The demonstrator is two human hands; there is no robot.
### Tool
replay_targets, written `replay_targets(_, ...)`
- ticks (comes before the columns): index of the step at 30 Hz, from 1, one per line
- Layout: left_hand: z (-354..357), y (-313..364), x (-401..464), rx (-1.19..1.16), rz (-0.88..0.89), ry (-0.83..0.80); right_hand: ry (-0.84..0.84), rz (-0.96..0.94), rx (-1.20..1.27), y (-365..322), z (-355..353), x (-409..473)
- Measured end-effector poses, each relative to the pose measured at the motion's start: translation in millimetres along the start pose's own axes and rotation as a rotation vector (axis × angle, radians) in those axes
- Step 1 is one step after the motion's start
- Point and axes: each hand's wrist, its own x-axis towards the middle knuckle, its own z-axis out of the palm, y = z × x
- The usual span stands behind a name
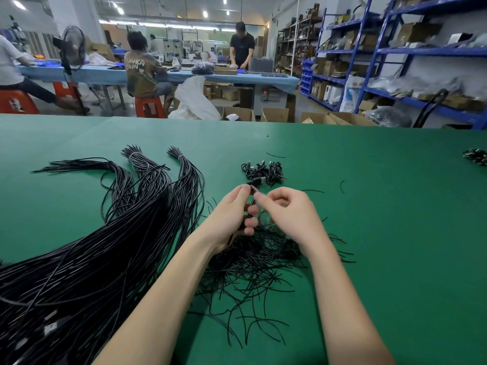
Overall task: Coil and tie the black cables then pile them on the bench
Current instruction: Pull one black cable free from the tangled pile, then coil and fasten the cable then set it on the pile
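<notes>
My left hand (232, 212) grips a small coiled black cable (251, 198) held upright above the green bench (369, 206). My right hand (284, 209) pinches a thin black tie at the top of that coil, thumb and forefinger together. Just beyond my hands lies a small pile of coiled, tied cables (263, 173). A big sheaf of long uncoiled black cables (105, 246) spreads over the left of the bench, some bundled at their far ends. Under my wrists lies a heap of short black ties (253, 270).
Another small dark bundle (475, 156) sits at the bench's far right edge. Loose tie pieces (342, 186) are scattered on the mat. Beyond the bench are cardboard boxes (274, 114), seated and standing workers at a blue table, and blue shelving (395, 54) on the right.
</notes>
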Motion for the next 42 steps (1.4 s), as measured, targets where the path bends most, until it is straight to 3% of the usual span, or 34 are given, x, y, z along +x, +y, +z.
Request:
replay_targets(5, -2, -3, -3, 0.235, -0.039, -0.150, 0.052, 0.087, 0.366, 7, 4, 5)
replay_targets(10, -1, -1, -3, 0.306, -0.044, -0.198, -0.010, 0.128, 0.465, 12, 0, 10)
replay_targets(15, 0, 0, -4, 0.062, -0.122, -0.330, 0.032, 0.230, 0.628, 12, 10, 12)
replay_targets(18, 0, 0, -3, -0.037, -0.126, -0.291, 0.051, 0.232, 0.680, 10, 13, 13)
replay_targets(22, 0, -2, 4, -0.188, -0.096, -0.074, -0.020, 0.225, 0.429, 10, 8, 12)
replay_targets(26, -6, -5, 15, -0.239, 0.037, 0.132, -0.276, 0.143, 0.223, 9, 4, 6)
replay_targets(29, -6, -7, 14, -0.244, 0.057, 0.128, -0.333, 0.051, 0.083, 6, 15, 3)
replay_targets(33, -6, -6, 9, -0.169, 0.035, 0.082, -0.267, -0.110, -0.106, 7, 25, 2)
replay_targets(36, -8, -3, 6, -0.038, 0.027, 0.010, -0.234, -0.123, -0.091, 8, 25, 2)
replay_targets(42, -14, -2, 8, 0.126, 0.047, -0.075, -0.341, -0.103, -0.121, 9, 23, 3)
